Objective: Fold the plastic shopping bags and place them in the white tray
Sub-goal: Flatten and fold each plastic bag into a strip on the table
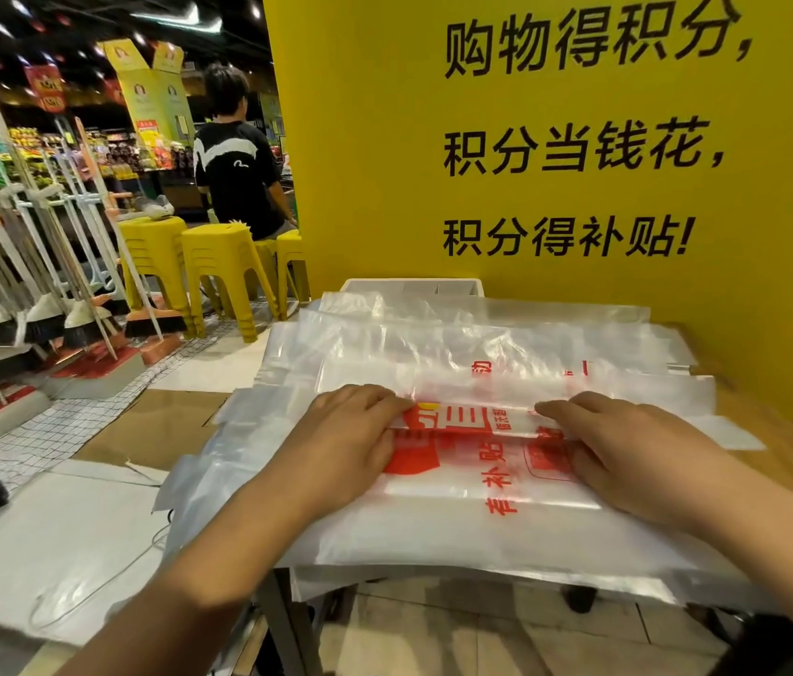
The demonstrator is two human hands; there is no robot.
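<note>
Pinching the fold of the printed shopping bag (477,458): your left grip (350,441) and right grip (628,451), centre of the desk (775,431). Slick bag stack (482,334) underneath may slide and spring the fold open. White tray (414,286) sits at 12 o'clock.

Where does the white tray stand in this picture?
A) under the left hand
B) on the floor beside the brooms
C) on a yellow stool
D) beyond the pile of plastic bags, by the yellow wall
D: the white tray shows its rim just past the pile of plastic bags, at the foot of the yellow wall.
</note>
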